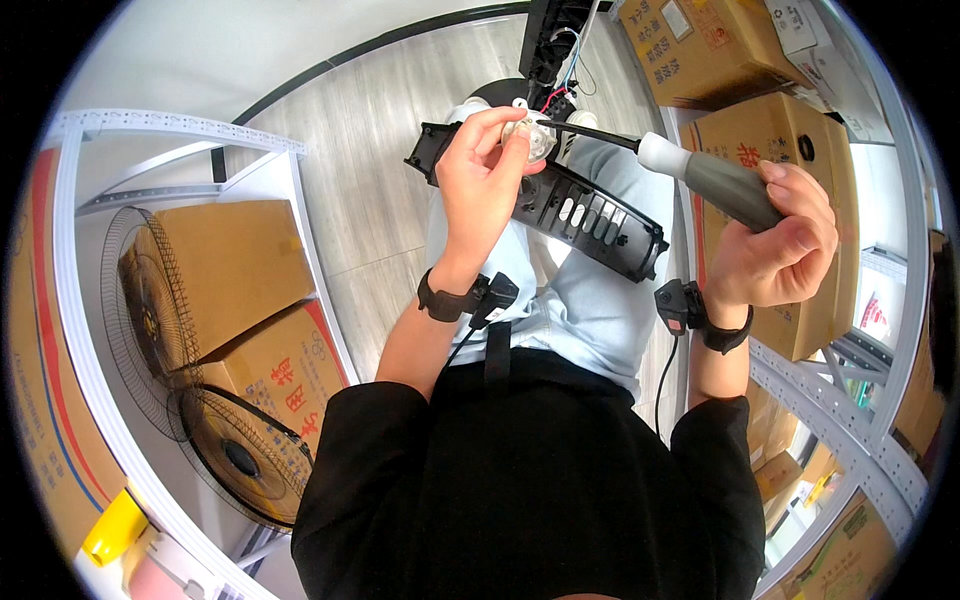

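One round, glossy part [541, 143] in left hand [482, 178]; thick grey-handled screwdriver [728, 187], right hand [782, 248].

1. Screwdriver [728, 187]: grey handle, white collar, black shaft.
2. Slotted panel [548, 205]: black; bars white and grey.
3. Round part [541, 143]: whitish.
4. Wires [553, 97], 1 o'clock: red, blue.
5. Trousers [610, 310]: pale blue. Shirt [530, 470]: black.
6. Floor [350, 180]: grey, wood-grain pattern.
7. Carton [775, 135], 2 o'clock: brown, red and black markings.

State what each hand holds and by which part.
The right hand holds a screwdriver by the rear of its grey handle; the left hand pinches a small round whitish part near its left edge.
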Action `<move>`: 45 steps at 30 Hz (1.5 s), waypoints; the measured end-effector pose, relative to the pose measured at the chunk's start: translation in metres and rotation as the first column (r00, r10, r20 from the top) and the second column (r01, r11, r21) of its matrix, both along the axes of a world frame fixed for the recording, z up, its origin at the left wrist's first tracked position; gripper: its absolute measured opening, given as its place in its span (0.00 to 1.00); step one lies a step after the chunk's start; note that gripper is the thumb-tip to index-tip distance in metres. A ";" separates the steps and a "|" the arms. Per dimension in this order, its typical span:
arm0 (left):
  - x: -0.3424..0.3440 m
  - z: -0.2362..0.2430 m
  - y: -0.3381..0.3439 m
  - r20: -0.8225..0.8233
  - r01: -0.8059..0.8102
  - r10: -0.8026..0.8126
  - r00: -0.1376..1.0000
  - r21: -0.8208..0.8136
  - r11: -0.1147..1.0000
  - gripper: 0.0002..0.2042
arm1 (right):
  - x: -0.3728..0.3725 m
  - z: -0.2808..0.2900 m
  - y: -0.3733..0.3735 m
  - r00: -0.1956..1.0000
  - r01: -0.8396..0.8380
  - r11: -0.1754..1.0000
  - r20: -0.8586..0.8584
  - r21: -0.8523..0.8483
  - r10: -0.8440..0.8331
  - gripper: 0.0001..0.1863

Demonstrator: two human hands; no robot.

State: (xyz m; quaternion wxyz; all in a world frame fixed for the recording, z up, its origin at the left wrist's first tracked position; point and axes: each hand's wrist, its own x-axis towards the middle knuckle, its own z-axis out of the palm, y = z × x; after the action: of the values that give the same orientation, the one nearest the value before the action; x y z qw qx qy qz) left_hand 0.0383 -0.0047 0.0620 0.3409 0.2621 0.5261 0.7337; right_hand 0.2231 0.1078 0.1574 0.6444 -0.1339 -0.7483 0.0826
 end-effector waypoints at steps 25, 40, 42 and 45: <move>-0.002 -0.002 -0.004 -0.018 0.009 -0.010 1.000 -0.034 0.999 0.10 | 0.000 0.011 0.000 0.968 -0.186 0.982 0.179 0.029 0.178 0.09; -0.006 -0.010 -0.002 -0.216 -0.127 0.112 0.970 -0.057 0.990 0.11 | 0.013 0.024 -0.019 0.897 0.043 0.876 0.404 -0.481 0.178 0.25; -0.008 -0.010 -0.002 -0.248 -0.148 0.133 0.960 -0.044 0.988 0.10 | 0.015 0.021 -0.018 0.896 0.048 0.841 0.395 -0.539 0.202 0.25; -0.010 -0.006 -0.002 -0.273 -0.169 0.152 0.950 -0.039 0.985 0.10 | 0.028 0.016 -0.014 0.829 0.218 0.742 0.521 -0.634 0.202 0.26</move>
State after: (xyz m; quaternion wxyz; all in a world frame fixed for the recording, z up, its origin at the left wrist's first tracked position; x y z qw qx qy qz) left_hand 0.0288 -0.0071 0.0561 0.2134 0.3049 0.6097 0.6998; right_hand 0.2509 0.0936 0.1730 0.3046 -0.3777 -0.8213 0.3001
